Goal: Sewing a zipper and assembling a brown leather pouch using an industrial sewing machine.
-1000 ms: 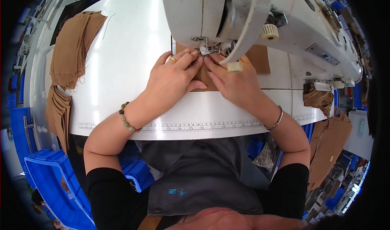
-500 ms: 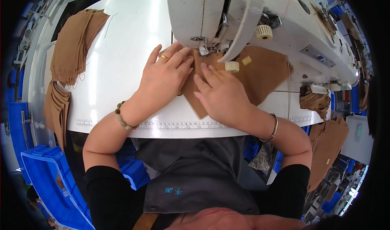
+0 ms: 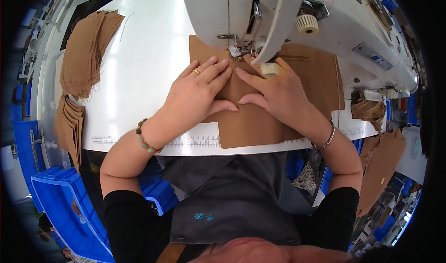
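Note:
A brown fabric piece (image 3: 260, 126) lies spread on the white sewing table, running beneath the head of the sewing machine (image 3: 209, 16). My left hand (image 3: 200, 88) rests flat on the fabric just left of the presser foot (image 3: 237, 52), fingers stretched toward it and thumb out to the right. On the other side, my right hand (image 3: 281, 88) also lies on the fabric, fingers spread, some fingertips hidden behind the machine's curved guard and cream knob (image 3: 270, 69). The two thumbs nearly meet. A slit-like stitched opening (image 3: 295, 58) shows in the fabric right of the needle area.
Stacked brown fabric pieces (image 3: 86, 53) sit at the table's left, with more draped (image 3: 70, 126) over its edge. A printed ruler (image 3: 190, 141) runs along the front edge. Blue bins (image 3: 69, 212) stand below left. Bunched brown cloth (image 3: 367, 110) and hanging brown panels (image 3: 382, 170) are at the right.
The fabric has been turned and opened out, now lying wider and extending toward the front edge and left of the needle. Both hands have shifted, their thumbs now spread inward.

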`<state>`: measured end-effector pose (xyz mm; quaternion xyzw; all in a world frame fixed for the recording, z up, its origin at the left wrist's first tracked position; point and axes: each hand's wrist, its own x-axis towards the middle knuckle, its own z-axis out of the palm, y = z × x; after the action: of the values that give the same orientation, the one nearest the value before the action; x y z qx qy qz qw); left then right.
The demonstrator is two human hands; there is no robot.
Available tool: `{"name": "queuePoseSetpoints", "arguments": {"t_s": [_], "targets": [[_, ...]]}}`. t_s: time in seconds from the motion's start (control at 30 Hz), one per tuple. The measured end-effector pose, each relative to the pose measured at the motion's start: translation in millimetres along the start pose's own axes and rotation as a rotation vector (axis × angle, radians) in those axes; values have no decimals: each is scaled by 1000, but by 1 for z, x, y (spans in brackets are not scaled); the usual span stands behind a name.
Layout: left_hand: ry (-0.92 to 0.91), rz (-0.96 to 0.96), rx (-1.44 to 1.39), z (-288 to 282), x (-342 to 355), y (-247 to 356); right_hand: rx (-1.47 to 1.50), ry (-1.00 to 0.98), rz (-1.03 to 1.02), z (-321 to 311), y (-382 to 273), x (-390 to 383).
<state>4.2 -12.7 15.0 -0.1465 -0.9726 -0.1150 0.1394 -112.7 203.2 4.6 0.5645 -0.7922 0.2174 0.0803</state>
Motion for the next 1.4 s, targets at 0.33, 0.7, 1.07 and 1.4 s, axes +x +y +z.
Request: {"name": "queuePoseSetpoints", "arguments": {"t_s": [0.33,0.7,1.07,1.4], "targets": [[-34,-21,8,1,1,2,-125,-31,50,1,-10,2],[-43,-34,0,3,0,1,-133,-51,41,1,-9,2],[-31,-47,-7,8,7,-7,-195,13,13,5,1,7],[-24,-38,31,7,9,-9,-162,58,13,4,4,9]]}}
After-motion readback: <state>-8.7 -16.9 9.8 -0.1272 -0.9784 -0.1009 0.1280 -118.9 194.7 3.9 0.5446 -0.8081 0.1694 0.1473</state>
